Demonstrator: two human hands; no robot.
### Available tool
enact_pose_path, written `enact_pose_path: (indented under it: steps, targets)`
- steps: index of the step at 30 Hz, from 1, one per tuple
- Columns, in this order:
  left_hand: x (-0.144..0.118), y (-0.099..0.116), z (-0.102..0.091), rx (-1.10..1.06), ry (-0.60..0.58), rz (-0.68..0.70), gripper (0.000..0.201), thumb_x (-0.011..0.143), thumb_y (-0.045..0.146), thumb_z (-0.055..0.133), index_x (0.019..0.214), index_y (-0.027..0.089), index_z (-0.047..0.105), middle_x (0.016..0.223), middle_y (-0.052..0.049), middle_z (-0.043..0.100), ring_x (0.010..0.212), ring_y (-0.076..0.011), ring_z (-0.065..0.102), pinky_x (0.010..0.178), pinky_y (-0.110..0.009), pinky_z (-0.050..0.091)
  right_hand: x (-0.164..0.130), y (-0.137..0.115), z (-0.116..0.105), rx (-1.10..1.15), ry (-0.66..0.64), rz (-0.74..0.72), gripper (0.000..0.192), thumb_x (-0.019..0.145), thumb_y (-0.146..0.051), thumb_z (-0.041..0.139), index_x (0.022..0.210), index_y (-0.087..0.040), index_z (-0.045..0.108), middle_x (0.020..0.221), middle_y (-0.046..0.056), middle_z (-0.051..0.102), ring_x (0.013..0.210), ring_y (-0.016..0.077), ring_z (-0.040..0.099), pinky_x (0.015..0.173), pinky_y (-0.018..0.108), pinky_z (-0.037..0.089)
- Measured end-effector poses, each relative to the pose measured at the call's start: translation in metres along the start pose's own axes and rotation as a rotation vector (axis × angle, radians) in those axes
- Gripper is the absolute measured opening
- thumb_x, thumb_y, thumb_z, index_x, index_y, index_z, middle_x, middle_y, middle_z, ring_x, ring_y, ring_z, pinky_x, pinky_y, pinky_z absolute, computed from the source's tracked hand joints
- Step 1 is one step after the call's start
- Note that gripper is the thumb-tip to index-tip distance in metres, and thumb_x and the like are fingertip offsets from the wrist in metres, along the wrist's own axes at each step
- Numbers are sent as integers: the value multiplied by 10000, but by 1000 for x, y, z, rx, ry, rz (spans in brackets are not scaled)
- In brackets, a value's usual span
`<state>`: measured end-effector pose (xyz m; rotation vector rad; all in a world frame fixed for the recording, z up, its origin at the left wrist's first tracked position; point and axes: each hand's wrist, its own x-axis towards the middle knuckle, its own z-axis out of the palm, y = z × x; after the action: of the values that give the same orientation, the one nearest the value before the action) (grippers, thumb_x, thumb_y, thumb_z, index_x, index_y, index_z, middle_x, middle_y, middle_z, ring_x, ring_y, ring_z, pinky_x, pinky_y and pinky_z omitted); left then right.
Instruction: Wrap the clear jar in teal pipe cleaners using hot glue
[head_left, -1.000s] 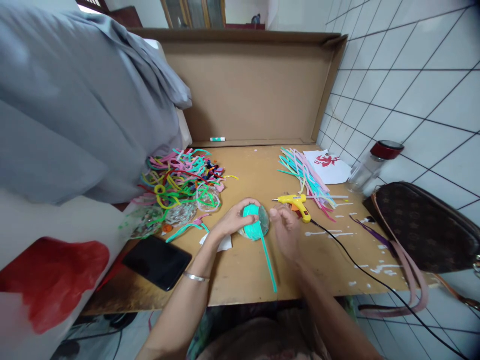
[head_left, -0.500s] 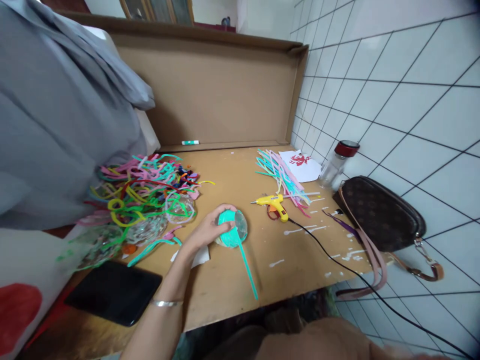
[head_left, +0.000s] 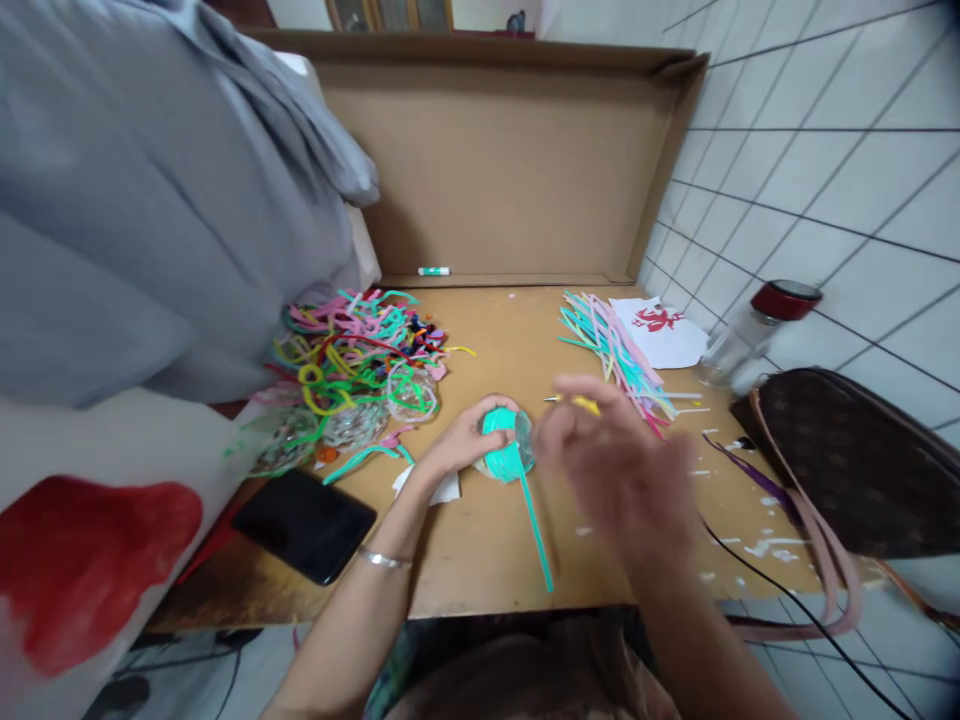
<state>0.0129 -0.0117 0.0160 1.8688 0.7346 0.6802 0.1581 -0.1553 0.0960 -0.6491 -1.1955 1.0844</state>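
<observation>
My left hand (head_left: 472, 440) is closed around a round, clear plastic piece (head_left: 524, 440), which looks like a cup or bottle bottom. Teal pipe cleaner (head_left: 500, 460) covers much of it, and my thumb presses on that. The pipe cleaner's straight end (head_left: 538, 545) sticks out toward the table's front edge. My right hand (head_left: 619, 465), blurred by motion, hovers just right of the piece, fingers apart and nothing visible in them. It hides most of the yellow glue gun (head_left: 587, 405); the nozzle shows beyond my fingers.
Left lies a tangled heap of coloured pipe cleaners (head_left: 352, 345), with a black phone or tablet (head_left: 304, 525) nearer. Straight pipe cleaners (head_left: 600, 335), a red-printed paper (head_left: 667, 345), a red-lidded bottle (head_left: 742, 345) and a brown bag (head_left: 847, 460) are right. Grey-clothed person (head_left: 150, 200) stands left; cardboard (head_left: 502, 170) behind.
My right hand has come up from the lower right to over the glue gun. My left hand still grips the teal-covered piece. The whole view has shifted, so things appear farther right.
</observation>
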Motion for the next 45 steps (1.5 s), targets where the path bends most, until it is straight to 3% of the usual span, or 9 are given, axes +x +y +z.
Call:
enact_pose_path:
  steps: [2, 3, 6, 8, 11, 19, 31, 45]
  targets:
    - [1, 2, 1, -34, 16, -14, 443, 672, 349, 615, 1073, 163, 610, 1027, -37, 644, 927, -211, 583, 830, -307, 499, 24, 31, -13, -238, 295, -150, 439, 890, -604, 483, 1106, -245, 612, 829, 14, 629, 790, 162, 593, 783, 313, 488]
    - [1, 2, 1, -31, 17, -32, 426, 675, 341, 609, 1063, 166, 614, 1011, -34, 643, 910, -205, 577, 810, -301, 496, 31, 49, -21, -357, 383, -180, 409, 889, -571, 500, 1105, -244, 616, 867, 24, 624, 832, 172, 589, 805, 326, 481]
    - [2, 3, 0, -27, 28, -32, 399, 683, 318, 591, 1053, 170, 618, 981, -27, 637, 862, -186, 571, 771, -278, 484, 35, 93, -43, -608, 449, -178, 320, 931, -460, 444, 1067, -243, 636, 937, 44, 625, 915, 197, 581, 854, 364, 463]
    - [2, 1, -1, -26, 31, -14, 396, 692, 309, 587, 1063, 174, 617, 976, -23, 635, 862, -181, 572, 777, -272, 480, 30, 106, -51, -770, 357, -189, 298, 951, -396, 415, 1055, -253, 653, 976, 48, 621, 967, 211, 571, 886, 387, 446]
    - [2, -6, -1, -31, 36, 4, 403, 701, 303, 589, 1081, 170, 613, 996, -25, 635, 887, -181, 578, 795, -267, 477, 25, 111, -54, -920, 260, -224, 321, 961, -324, 378, 1060, -282, 680, 1004, 45, 591, 1005, 224, 544, 913, 414, 417]
    - [3, -5, -3, -46, 45, -7, 436, 710, 333, 595, 1107, 153, 608, 1091, -56, 647, 994, -214, 590, 883, -297, 490, 30, 120, -56, -1080, 229, -230, 410, 898, -151, 387, 1085, -319, 710, 1124, 44, 540, 1114, 237, 501, 978, 449, 368]
    - [1, 1, -4, -23, 26, -27, 426, 719, 366, 591, 1088, 153, 599, 1054, -54, 648, 937, -199, 579, 832, -293, 487, 29, 124, -57, -1038, 197, -285, 395, 919, -152, 422, 1014, -370, 738, 1147, 42, 553, 1123, 221, 519, 964, 435, 411]
    - [3, -3, -2, -57, 39, 9, 494, 709, 342, 617, 1162, 151, 563, 1174, -82, 619, 1079, -241, 560, 944, -326, 465, 33, 131, -61, -966, 233, -183, 390, 933, -197, 392, 1025, -345, 740, 1110, 46, 552, 1113, 221, 524, 982, 441, 424]
